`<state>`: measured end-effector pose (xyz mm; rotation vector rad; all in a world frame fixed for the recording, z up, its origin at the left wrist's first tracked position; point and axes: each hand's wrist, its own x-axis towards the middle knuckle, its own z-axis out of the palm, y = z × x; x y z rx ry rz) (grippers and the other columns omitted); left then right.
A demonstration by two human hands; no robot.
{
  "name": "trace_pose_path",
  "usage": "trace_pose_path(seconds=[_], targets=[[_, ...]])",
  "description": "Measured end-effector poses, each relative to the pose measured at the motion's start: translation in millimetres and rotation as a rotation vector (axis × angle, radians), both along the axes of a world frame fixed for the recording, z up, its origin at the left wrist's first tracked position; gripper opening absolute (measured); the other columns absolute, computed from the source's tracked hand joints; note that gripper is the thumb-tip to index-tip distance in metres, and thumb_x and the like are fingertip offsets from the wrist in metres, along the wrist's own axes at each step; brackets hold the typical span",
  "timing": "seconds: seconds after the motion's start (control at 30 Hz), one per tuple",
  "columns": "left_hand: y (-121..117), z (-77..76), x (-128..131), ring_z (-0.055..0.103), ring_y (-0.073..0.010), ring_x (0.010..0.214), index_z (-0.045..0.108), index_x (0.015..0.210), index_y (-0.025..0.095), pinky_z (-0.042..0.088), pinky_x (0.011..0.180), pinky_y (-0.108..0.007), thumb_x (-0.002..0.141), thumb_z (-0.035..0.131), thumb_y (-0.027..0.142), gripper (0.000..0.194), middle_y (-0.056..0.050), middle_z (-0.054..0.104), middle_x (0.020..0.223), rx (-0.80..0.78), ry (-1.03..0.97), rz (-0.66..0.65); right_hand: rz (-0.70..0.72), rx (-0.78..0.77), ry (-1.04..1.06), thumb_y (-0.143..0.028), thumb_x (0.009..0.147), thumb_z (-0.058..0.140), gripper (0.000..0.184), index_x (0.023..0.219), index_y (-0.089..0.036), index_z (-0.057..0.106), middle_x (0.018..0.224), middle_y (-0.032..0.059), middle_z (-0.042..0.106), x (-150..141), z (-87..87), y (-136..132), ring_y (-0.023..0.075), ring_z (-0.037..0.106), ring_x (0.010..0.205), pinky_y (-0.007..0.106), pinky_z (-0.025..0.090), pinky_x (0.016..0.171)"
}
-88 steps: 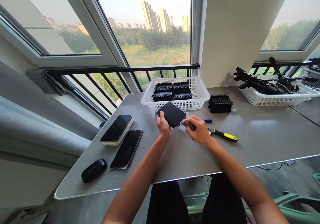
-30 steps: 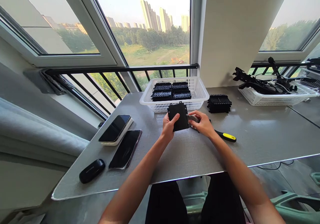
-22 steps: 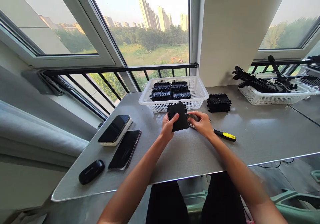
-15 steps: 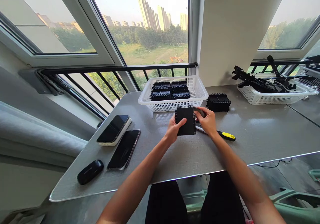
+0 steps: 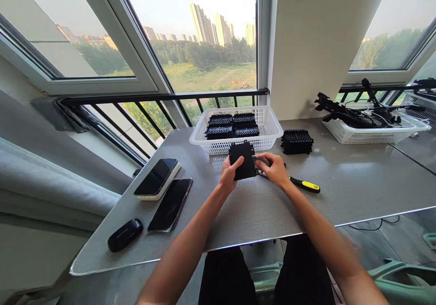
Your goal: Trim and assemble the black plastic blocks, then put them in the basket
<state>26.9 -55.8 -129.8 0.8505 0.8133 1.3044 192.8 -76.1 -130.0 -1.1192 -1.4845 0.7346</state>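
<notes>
Grey surface (image 5: 211, 225) by window (image 5: 211, 64) | plate (image 5: 245, 165) above it, between hands, long axis roughly away from person | left hand (image 5: 229, 176) clamps its left side, thumb across | right hand (image 5: 275, 170) pinches tool (image 5: 265, 161) beside its right edge

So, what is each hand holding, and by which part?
The left hand holds a black plate by its left side, thumb across its face. The right hand grips a small grey object; by which part cannot be told.
</notes>
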Motion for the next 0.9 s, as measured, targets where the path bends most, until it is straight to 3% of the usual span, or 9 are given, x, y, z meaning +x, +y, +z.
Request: trace_pose_path(seconds=[0.13, 0.37, 0.43, 0.5, 0.6, 0.73, 0.83, 0.9], targets=[[-6.0, -0.6, 3.6, 0.067, -0.0198, 0.076, 0.063, 0.102, 0.017, 0.056, 0.078, -0.037, 0.06, 0.085, 0.037, 0.051, -0.006, 0.072, 0.091, -0.03, 0.018, -0.098, -0.109, 0.035, 0.034, -0.036, 0.08, 0.064, 0.023, 0.095, -0.022, 0.076, 0.088, 0.0034, 0.075, 0.9, -0.2, 1.2, 0.0199, 0.066, 0.071, 0.031, 0.053, 0.062], [-11.8, -2.2, 9.9, 0.066, -0.0197, 0.075, 0.065, 0.1, 0.017, 0.054, 0.074, -0.034, 0.058, 0.086, 0.037, 0.05, -0.006, 0.072, 0.09, 0.023, 0.136, -0.205, -0.32, 0.059, 0.122, -0.039, 0.081, 0.062, 0.028, 0.099, -0.02, 0.073, 0.077, 0.0024, 0.07, 10.9, 3.9, 4.3, 0.015, 0.058, 0.056, 0.028, 0.048, 0.056], [-7.7, -3.0, 8.0, 0.065, -0.0197, 0.079, 0.066, 0.099, 0.017, 0.053, 0.077, -0.033, 0.058, 0.086, 0.036, 0.049, -0.005, 0.072, 0.091, 0.111, 0.215, -0.104, -0.364, 0.065, 0.199, -0.04, 0.081, 0.062, 0.029, 0.099, -0.019, 0.071, 0.072, 0.0012, 0.067, 13.1, 5.8, 5.7, 0.0136, 0.055, 0.053, 0.027, 0.047, 0.053], [-1.8, -3.1, 3.1, 0.062, -0.0184, 0.078, 0.067, 0.09, 0.018, 0.05, 0.077, -0.031, 0.057, 0.086, 0.034, 0.041, -0.001, 0.07, 0.084, 0.216, 0.342, 0.084, -0.332, 0.049, 0.295, -0.042, 0.081, 0.061, 0.029, 0.097, -0.019, 0.069, 0.07, -0.0001, 0.064, 13.1, 6.9, 6.8, 0.0121, 0.053, 0.051, 0.026, 0.045, 0.05], [5.3, -0.7, -7.6, 0.056, -0.0177, 0.074, 0.06, 0.068, 0.021, 0.046, 0.081, -0.032, 0.061, 0.082, 0.029, 0.025, 0.002, 0.064, 0.07, 0.346, 0.506, 0.325, -0.106, -0.046, 0.363, -0.044, 0.079, 0.061, 0.028, 0.09, -0.019, 0.067, 0.066, -0.0021, 0.061, 7.6, 5.4, 6.6, 0.0102, 0.05, 0.047, 0.025, 0.044, 0.047], [5.8, 5.4, -19.0, 0.053, -0.0222, 0.089, 0.046, 0.054, 0.023, 0.034, 0.099, -0.039, 0.07, 0.069, 0.015, 0.028, -0.001, 0.068, 0.079, 0.597, 0.679, 0.525, 0.245, -0.188, 0.119, -0.038, 0.077, 0.065, 0.022, 0.083, -0.018, 0.072, 0.064, -0.0005, 0.066, -2.1, -1.9, 3.1, 0.0126, 0.057, 0.054, 0.026, 0.047, 0.054], [1.7, 7.3, -22.3, 0.05, -0.0255, 0.101, 0.045, 0.052, 0.022, 0.028, 0.102, -0.042, 0.069, 0.059, 0.007, 0.026, -0.004, 0.068, 0.091, 0.735, 0.817, 0.596, 0.233, -0.154, -0.025, -0.039, 0.079, 0.065, 0.024, 0.084, -0.019, 0.076, 0.082, 0.0039, 0.074, -3.3, -5.3, 3.3, 0.0182, 0.066, 0.079, 0.03, 0.051, 0.071], [-1.7, 6.4, -22.5, 0.047, -0.0271, 0.108, 0.046, 0.052, 0.02, 0.027, 0.101, -0.043, 0.067, 0.059, 0.007, 0.024, -0.005, 0.065, 0.104, 0.783, 0.894, 0.601, 0.18, -0.158, 0.074, -0.047, 0.081, 0.062, 0.032, 0.091, -0.019, 0.076, 0.09, 0.0052, 0.075, -1.6, -5.2, 5.4, 0.0198, 0.066, 0.087, 0.031, 0.052, 0.074]])
